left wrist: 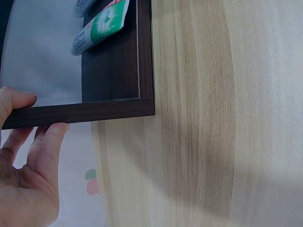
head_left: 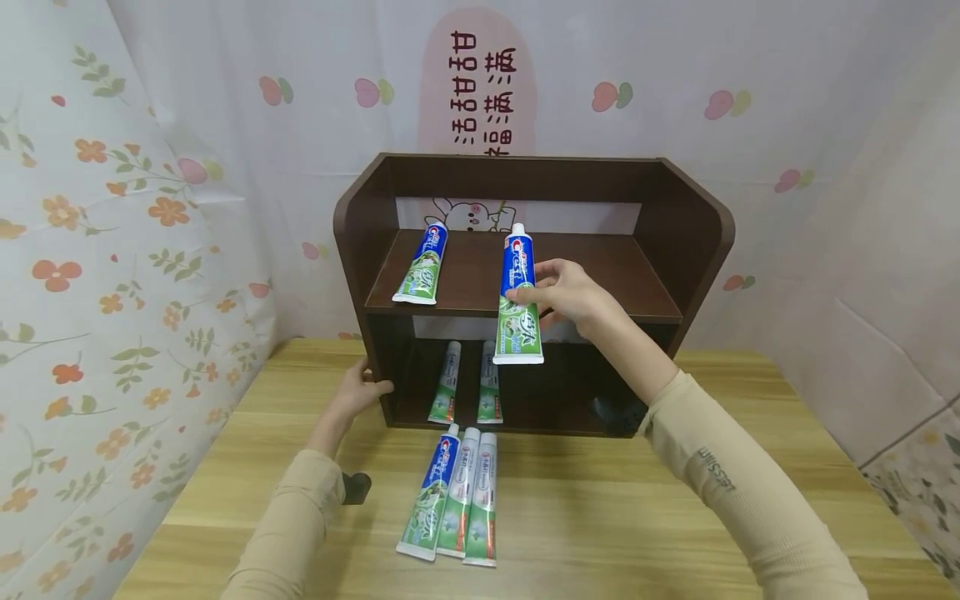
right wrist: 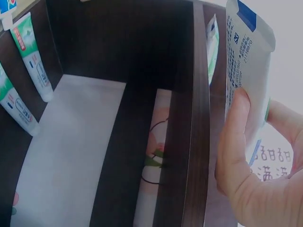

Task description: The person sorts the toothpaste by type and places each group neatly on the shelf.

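Right grip [head_left: 558, 292] pinches a blue-and-green toothpaste tube [head_left: 518, 296] between thumb and fingers, holding it upright at the front edge of the upper shelf [head_left: 600, 275] of a dark wooden rack [head_left: 360, 242]. Left grip [head_left: 358, 392] clasps the rack's lower left side panel, thumb inside. Three tubes [head_left: 457, 496] lie side by side on the tabletop [head_left: 637, 517].

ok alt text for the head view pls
A person's right hand holds a toothpaste tube at the upper level of a dark wooden shelf, while the left hand grips its side; three tubes lie on the table.
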Demonstrator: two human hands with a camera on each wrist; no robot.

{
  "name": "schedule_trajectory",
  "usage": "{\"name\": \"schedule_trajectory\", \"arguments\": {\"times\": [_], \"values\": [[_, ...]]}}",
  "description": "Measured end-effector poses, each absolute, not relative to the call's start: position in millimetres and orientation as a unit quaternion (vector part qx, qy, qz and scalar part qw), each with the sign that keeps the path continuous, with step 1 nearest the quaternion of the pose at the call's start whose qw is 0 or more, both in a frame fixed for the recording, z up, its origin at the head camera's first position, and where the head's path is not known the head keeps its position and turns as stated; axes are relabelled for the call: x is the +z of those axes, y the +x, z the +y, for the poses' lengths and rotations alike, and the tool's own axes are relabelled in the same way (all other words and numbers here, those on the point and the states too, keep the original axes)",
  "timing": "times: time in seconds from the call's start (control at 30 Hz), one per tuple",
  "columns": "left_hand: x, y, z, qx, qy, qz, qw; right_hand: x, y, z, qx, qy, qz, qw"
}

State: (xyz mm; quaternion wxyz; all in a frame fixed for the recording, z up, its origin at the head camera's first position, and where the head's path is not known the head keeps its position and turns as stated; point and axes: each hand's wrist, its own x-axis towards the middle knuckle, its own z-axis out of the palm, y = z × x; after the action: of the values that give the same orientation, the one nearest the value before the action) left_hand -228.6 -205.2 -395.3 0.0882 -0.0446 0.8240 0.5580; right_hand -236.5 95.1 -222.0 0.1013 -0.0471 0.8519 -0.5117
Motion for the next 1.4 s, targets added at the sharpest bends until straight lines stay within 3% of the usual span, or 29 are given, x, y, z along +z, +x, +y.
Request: {"name": "schedule_trajectory", "arguments": {"times": [0.8,1.13,1.4], "values": [[-397.9,-229.7,-205.4,0.560,-0.048,0.823,0.082,-217.7,-300.8,88.1,-0.503,0.031,0.858,0.101],[-393.7,-228.2,-207.6,0.559,-0.055,0.823,0.082,-218.3,-299.5,85.9,-0.417,0.020,0.907,0.052],[-395.0,-227.9,-204.6,0.552,-0.054,0.827,0.090,-218.2,-279.1,91.6,-0.465,0.013,0.885,0.004]]}}
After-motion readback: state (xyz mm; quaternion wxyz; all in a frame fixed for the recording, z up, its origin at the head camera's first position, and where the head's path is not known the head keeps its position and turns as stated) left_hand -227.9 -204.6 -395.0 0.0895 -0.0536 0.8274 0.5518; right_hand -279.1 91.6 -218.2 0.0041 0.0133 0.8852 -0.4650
